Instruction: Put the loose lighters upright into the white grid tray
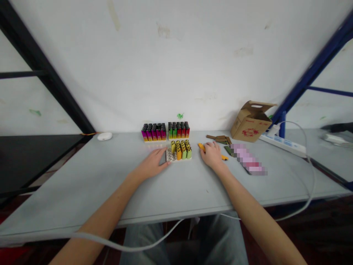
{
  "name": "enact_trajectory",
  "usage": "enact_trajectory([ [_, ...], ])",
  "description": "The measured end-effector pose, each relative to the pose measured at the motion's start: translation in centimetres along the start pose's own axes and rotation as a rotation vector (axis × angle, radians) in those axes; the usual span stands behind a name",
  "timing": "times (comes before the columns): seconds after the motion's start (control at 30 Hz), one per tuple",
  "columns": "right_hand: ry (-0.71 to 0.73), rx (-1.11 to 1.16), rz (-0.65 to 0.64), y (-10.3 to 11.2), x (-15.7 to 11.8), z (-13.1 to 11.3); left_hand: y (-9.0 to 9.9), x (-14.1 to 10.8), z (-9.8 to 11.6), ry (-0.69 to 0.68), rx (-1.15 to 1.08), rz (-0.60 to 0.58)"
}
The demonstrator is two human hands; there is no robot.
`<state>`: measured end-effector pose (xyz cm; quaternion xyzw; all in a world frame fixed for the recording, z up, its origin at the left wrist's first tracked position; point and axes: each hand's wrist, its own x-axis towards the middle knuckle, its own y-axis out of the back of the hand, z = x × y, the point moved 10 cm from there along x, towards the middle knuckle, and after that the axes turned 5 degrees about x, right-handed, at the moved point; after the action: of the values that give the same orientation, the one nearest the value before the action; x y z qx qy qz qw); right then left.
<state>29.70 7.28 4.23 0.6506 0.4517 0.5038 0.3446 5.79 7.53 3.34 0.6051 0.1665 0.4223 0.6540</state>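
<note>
A white tray (171, 155) with round holes stands mid-table, its right part filled with yellow, orange and light green lighters (184, 150); holes at its left end are bare. My left hand (153, 162) holds that left end, fingers at the far corner and thumb at the near one. To the right of the tray, my right hand (211, 154) is curled down over orange lighters (202, 147) lying on the table. One orange end (224, 158) sticks out past the hand's right side. How many lie under the fingers is hidden.
Behind stand purple lighters (153, 133) and green and red lighters (179, 130), upright in blocks. Brown and green lighters (220, 139) lie right, near a cardboard box (249, 123), a blurred pink item (248, 158) and a power strip (284, 144). A white case (104, 136) sits left.
</note>
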Motion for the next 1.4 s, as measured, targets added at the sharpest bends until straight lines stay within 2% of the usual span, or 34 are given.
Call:
enact_trajectory([
  [0.17, 0.030, -0.034, -0.050, 0.1, 0.1, -1.2, 0.3, 0.0, 0.3, -0.012, 0.003, 0.007],
  [0.27, -0.027, 0.085, -0.039, 0.6, 1.1, -1.0, 0.4, 0.0, 0.4, -0.009, -0.001, 0.013],
  [0.37, -0.116, 0.422, 0.082, 1.5, 3.1, -0.1, 0.5, -0.1, 0.3, -0.005, 0.008, 0.012],
  [0.47, -0.196, 1.007, 0.177, 1.3, 4.9, 0.7, 0.5, -0.2, 0.3, -0.014, 0.008, 0.002],
  [0.5, -0.246, 1.176, 0.165, 0.6, 5.2, 0.9, 0.4, -0.3, 0.2, -0.006, 0.008, 0.001],
  [0.57, -0.307, 1.427, 0.048, -0.8, 5.3, 0.3, 0.4, -0.4, 0.0, 0.015, 0.004, -0.003],
  [0.63, -0.312, 1.584, -0.126, -1.8, 4.6, -1.1, 0.3, -0.4, -0.3, 0.029, -0.006, -0.005],
  [0.7, -0.318, 1.695, -0.244, -2.2, 3.6, -2.1, 0.3, -0.4, -0.4, 0.036, -0.016, 0.000],
  [0.97, -0.399, 1.945, -0.472, -3.2, 1.6, -4.1, 0.5, -0.3, -0.3, 0.031, -0.024, 0.000],
  [1.07, -0.431, 2.071, -0.535, -2.8, 1.2, -4.8, 0.6, -0.3, -0.3, 0.026, -0.027, 0.007],
  [1.13, -0.398, 2.124, -0.566, -2.1, 1.0, -5.3, 0.4, -0.3, -0.3, 0.023, -0.025, 0.003],
  [1.27, -0.352, 2.052, -0.616, -1.9, 0.9, -5.4, 0.2, -0.3, -0.3, 0.024, -0.019, -0.017],
  [1.4, -0.348, 2.030, -0.604, -2.4, 1.2, -4.8, 0.3, -0.3, -0.2, 0.031, -0.021, -0.026],
])
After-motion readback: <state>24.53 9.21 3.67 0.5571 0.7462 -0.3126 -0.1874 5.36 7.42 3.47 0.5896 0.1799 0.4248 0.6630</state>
